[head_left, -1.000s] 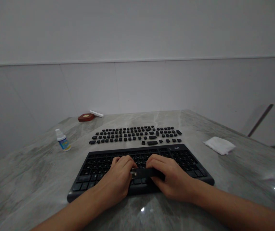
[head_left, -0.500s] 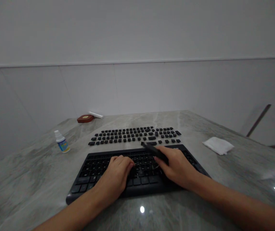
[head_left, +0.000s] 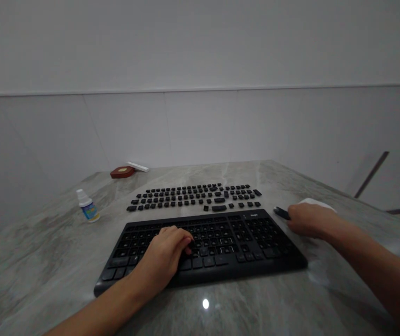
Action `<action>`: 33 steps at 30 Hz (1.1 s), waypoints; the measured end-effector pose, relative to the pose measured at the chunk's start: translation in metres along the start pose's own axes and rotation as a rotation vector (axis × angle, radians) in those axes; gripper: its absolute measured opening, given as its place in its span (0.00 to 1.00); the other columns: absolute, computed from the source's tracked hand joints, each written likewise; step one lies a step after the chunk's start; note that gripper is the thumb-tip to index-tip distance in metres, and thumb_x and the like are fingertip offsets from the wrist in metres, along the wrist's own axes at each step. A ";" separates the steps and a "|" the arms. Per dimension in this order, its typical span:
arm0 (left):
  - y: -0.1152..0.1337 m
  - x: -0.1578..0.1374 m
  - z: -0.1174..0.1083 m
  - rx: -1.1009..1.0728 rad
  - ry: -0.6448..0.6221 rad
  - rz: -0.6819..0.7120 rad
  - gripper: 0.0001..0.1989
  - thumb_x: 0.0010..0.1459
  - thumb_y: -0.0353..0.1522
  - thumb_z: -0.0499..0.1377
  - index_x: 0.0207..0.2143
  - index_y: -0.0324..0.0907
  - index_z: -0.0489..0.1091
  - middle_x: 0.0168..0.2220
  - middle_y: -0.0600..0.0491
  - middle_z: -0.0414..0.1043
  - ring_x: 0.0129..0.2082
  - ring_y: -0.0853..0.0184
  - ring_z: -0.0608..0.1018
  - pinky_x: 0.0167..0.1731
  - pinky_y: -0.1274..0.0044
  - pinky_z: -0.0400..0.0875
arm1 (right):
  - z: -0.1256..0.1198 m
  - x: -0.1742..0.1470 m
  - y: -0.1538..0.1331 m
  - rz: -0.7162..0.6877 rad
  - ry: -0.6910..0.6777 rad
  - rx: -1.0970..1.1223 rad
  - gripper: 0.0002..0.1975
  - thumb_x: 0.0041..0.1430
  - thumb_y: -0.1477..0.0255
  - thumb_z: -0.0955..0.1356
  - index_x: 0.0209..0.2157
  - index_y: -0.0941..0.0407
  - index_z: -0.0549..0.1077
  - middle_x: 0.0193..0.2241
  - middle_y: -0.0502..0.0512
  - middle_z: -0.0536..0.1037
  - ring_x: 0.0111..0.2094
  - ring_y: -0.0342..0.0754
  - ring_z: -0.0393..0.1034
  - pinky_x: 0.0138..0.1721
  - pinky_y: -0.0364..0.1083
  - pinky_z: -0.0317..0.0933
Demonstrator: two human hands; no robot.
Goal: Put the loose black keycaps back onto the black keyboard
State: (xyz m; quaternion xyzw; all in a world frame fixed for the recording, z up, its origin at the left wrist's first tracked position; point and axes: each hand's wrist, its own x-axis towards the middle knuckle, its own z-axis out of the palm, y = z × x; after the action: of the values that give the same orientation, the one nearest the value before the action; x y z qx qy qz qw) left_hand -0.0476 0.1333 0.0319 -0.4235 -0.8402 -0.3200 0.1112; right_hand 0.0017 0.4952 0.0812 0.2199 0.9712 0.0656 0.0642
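A black keyboard, with many of its keycaps off, lies in front of me. My left hand rests over its left-middle part, fingers curled and thumb near the index finger; what they hold, if anything, is too dark to make out. Past the keyboard's right edge, my right hand is closed low over the table. From its fingers sticks out the end of a slim black tool, its kind unclear. Partly behind this hand lies a white cloth or tissue.
Loose black keycaps are laid out in rows behind the keyboard on the grey marbled table. A small spray bottle stands at left. A reddish-brown case and a white strip lie near the wall.
My right hand has moved right with the black tool, from above the keyboard to the table beside the white cloth. My left hand has stayed almost in place.
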 end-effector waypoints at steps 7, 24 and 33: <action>-0.002 0.000 0.001 -0.028 0.033 0.017 0.12 0.67 0.27 0.49 0.35 0.41 0.71 0.29 0.54 0.75 0.32 0.64 0.77 0.34 0.73 0.69 | -0.004 -0.015 -0.031 -0.056 0.289 0.053 0.12 0.62 0.75 0.63 0.36 0.63 0.79 0.35 0.72 0.80 0.37 0.63 0.77 0.33 0.53 0.66; 0.015 -0.004 0.004 -0.203 0.046 0.047 0.10 0.65 0.25 0.54 0.41 0.44 0.73 0.35 0.54 0.75 0.35 0.67 0.77 0.36 0.76 0.70 | 0.039 -0.062 -0.136 -1.080 0.707 0.951 0.09 0.67 0.69 0.67 0.35 0.59 0.75 0.28 0.53 0.79 0.28 0.45 0.75 0.31 0.42 0.67; 0.014 0.001 0.002 -0.261 0.044 -0.050 0.06 0.62 0.27 0.59 0.39 0.44 0.75 0.34 0.56 0.76 0.35 0.66 0.78 0.37 0.74 0.70 | 0.036 -0.061 -0.136 -0.998 0.460 1.046 0.05 0.62 0.78 0.68 0.35 0.56 0.78 0.29 0.50 0.82 0.29 0.43 0.76 0.34 0.41 0.68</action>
State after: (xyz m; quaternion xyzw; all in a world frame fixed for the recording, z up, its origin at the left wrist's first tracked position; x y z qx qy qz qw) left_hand -0.0367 0.1412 0.0373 -0.4064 -0.7990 -0.4384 0.0655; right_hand 0.0048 0.3507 0.0302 -0.2629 0.8489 -0.3963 -0.2307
